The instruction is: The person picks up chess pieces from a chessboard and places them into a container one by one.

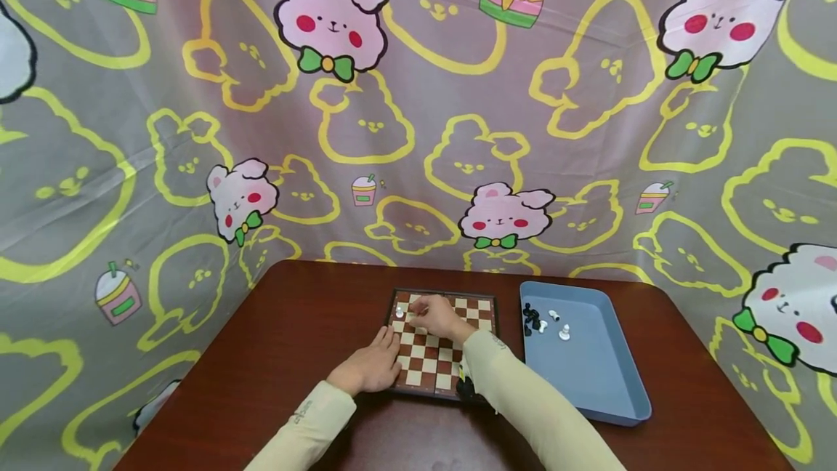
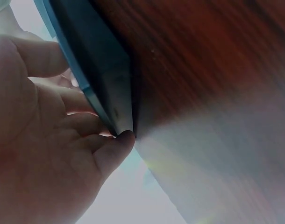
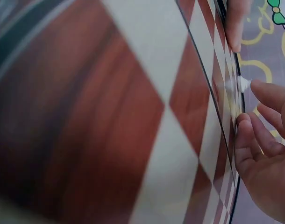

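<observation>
A chessboard [image 1: 418, 362] with brown and cream squares lies on the table. The left hand [image 1: 373, 365] rests along its left edge, fingers extended; the left wrist view shows those fingers [image 2: 114, 151] against the board's dark side [image 2: 105, 74]. Over the board's far left part is the right hand [image 1: 437, 317], fingers loosely bent. In the right wrist view, the right hand [image 3: 268, 135] has its thumb apart from the fingers, nothing visible between them. A white chess piece [image 1: 399, 311] stands near the far left corner, just left of the right hand.
To the right sits a blue-grey tray [image 1: 591, 376] holding several black chess pieces [image 1: 531, 317] and a few white ones, one white piece [image 1: 564, 333] upright. A black object [image 1: 466, 388] shows at the board's near right, partly hidden by the right sleeve [image 1: 523, 391]. A patterned curtain [image 1: 418, 129] hangs behind.
</observation>
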{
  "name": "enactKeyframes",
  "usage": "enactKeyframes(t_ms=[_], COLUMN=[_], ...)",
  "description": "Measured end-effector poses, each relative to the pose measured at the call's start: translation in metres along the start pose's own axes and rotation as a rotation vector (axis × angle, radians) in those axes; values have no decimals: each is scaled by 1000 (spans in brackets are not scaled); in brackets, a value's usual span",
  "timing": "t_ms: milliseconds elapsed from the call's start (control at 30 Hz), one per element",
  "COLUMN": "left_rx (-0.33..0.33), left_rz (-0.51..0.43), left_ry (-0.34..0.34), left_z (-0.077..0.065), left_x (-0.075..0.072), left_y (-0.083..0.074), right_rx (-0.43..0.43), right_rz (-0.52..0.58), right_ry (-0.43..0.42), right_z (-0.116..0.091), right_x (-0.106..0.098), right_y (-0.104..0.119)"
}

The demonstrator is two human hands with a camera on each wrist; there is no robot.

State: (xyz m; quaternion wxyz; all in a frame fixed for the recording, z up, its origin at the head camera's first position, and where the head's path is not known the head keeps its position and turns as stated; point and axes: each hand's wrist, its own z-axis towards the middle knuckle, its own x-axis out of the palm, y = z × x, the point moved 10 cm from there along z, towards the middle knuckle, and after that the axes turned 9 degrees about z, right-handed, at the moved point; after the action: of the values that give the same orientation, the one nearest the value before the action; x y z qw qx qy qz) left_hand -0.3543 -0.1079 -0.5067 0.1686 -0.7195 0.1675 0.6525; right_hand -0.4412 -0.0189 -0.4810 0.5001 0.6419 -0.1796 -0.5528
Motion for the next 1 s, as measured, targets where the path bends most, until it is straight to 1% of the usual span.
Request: enactKeyframes(t_ms=[133,200,367,667,900,1000], left_rx=[8,11,12,11,22,21], left_rz=[4,9,13,11,22,23], left_ry=[-2,-6,-11,7,14,12], left_z=[0,0,-1,-3,-3,-3], left_x=[2,2,1,0,0,0], left_y=[0,-1,-1,0,-2,-2], right_rx=[-2,1,17,27,68,54], right_rz=[-5,4,12,-7,-25,-33], right_ry=[-25,-23,2,52,64,66], right_z=[6,8,12,18,20,20], right_x=[5,8,13,20,22,24], right_y=[-1,-1,-1,1,-3,0])
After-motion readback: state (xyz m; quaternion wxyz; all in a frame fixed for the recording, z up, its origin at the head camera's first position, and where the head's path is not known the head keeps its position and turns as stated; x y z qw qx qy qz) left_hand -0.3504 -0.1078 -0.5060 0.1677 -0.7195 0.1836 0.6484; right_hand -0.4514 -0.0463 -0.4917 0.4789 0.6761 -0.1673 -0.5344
